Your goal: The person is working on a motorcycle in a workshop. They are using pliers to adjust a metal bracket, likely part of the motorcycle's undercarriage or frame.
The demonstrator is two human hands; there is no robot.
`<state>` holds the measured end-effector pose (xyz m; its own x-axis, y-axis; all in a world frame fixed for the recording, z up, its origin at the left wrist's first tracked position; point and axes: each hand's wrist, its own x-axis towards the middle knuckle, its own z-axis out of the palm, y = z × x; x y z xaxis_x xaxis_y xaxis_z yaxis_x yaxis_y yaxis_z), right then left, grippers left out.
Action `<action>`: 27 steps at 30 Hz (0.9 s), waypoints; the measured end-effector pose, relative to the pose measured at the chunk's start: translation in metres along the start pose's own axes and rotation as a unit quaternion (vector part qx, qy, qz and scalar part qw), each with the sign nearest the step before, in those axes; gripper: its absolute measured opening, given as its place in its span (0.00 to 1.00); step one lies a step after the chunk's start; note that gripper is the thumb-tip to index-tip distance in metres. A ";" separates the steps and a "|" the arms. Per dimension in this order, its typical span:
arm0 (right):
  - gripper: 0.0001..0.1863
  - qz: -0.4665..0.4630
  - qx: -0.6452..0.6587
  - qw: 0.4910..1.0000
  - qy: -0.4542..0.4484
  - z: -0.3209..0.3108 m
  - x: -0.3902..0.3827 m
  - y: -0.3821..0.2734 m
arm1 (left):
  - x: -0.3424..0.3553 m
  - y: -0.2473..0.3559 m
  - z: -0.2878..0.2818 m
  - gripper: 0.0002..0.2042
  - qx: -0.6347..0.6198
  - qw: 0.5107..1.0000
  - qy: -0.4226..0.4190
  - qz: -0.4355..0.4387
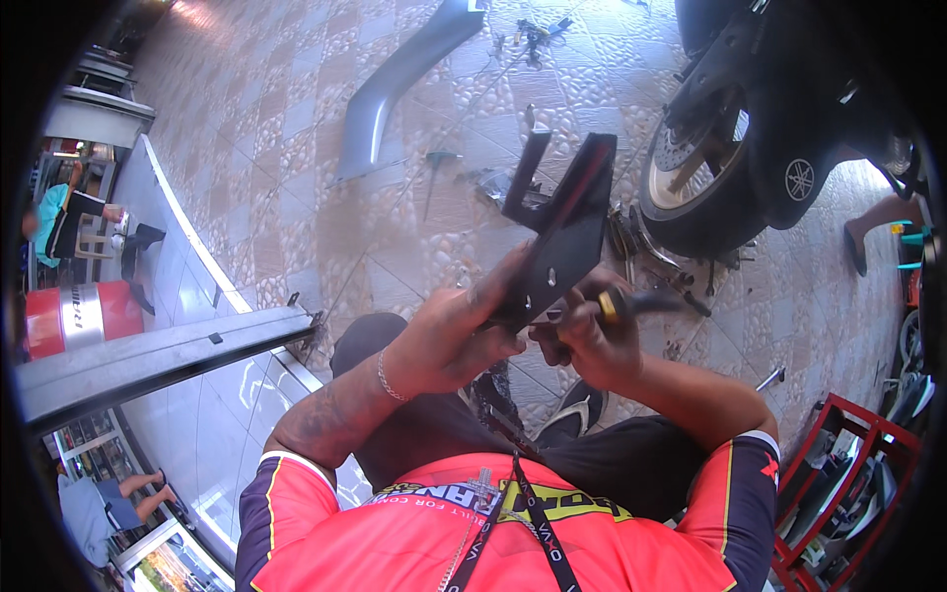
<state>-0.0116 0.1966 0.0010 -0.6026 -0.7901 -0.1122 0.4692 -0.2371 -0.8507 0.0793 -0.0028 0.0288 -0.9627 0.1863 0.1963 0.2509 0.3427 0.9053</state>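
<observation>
My left hand (449, 331) is closed around the lower end of a black bracket (564, 247), a flat angled plate with a notched arm and small bright holes or fasteners. It is raised in front of my knees, tilted up and to the right. My right hand (604, 347) grips a tool with a black and yellow handle (646, 303), its handle pointing right. The tool's working end is hidden by my fingers and the bracket's lower edge, so its exact kind cannot be made out.
A motorcycle wheel (695, 163) stands at the right, with loose metal parts and tools (656, 252) beside it. A grey curved panel (380, 99) and a T-handle tool (434, 168) lie on the tiled floor. A metal beam (178, 350) is at left, a red rack (838, 483) at right.
</observation>
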 end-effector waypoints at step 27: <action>0.24 0.239 0.251 0.937 0.055 0.036 0.007 -0.037 | 0.003 0.004 0.009 0.40 -0.325 0.937 0.105 -0.072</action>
<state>-0.0096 0.1797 0.0502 -0.2973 -0.8170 -0.4940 0.9295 -0.1295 -0.3452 0.0778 0.0070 0.0295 -0.9976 -0.0278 0.0636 0.0689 -0.2948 0.9531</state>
